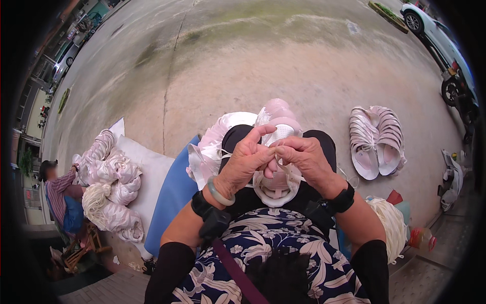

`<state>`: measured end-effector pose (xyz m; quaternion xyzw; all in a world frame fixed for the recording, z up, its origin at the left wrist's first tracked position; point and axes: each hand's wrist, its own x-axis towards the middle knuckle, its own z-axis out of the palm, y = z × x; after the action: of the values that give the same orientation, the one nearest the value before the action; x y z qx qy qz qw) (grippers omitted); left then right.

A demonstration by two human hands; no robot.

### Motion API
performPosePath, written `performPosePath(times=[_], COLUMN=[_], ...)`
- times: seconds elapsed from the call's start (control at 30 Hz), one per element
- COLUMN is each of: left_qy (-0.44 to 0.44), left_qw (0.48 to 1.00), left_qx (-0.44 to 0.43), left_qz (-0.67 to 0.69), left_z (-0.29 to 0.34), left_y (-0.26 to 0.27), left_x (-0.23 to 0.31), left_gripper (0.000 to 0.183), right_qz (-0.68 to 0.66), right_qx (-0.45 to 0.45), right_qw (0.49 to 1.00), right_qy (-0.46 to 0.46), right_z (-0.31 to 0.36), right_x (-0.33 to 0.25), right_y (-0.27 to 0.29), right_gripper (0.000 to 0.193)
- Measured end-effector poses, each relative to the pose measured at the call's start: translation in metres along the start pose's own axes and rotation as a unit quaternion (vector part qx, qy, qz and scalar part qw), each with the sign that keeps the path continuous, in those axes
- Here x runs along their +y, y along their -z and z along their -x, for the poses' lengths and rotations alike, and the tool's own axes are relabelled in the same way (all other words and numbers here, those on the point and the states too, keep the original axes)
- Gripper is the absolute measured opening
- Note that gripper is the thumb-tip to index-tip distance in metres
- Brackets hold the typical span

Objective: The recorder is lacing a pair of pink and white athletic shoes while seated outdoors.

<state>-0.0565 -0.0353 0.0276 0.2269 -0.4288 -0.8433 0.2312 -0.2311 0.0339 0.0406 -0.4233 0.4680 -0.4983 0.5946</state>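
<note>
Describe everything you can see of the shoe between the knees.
The shoe looks unfinished: white and pale pink, apparently fabric or synthetic, perforated towards its far end, with a rounded near end. It lies lengthwise between the black-clad knees. The left hand and right hand partly hide its middle; the right's fingers pinch a pale lace above it. Whether the hands touch it is unclear.

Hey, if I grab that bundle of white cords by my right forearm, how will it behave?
The white cord bundle likely flops, since its thin strands droop in curves. Bits straying from its lower edge could snag.
</note>
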Motion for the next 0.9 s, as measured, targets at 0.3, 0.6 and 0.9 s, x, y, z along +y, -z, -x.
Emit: performPosePath(times=[0.3, 0.6, 0.9], left_qy=[0.001, 0.01, -0.18], left_qw=[0.999, 0.998, 0.964], left_qx=[-0.009, 0.003, 0.027], left_qz=[0.053, 0.066, -0.196], left_z=[-0.004, -0.003, -0.005], left_y=[-0.001, -0.011, -0.022], left_x=[-0.006, -0.005, 0.018], left_gripper=[0.054, 0.053, 0.057], right_qz=[-0.144, -0.177, 0.089], right_qx=[-0.048, -0.069, -0.006], right_qw=[0.988, 0.981, 0.987], right_qy=[-0.028, -0.044, 0.135], right_z=[-0.007, -0.005, -0.004], right_x=[-0.005, -0.006, -0.029], right_y=[0.0, 0.001, -0.005], right_gripper=[0.021, 0.017, 0.011])
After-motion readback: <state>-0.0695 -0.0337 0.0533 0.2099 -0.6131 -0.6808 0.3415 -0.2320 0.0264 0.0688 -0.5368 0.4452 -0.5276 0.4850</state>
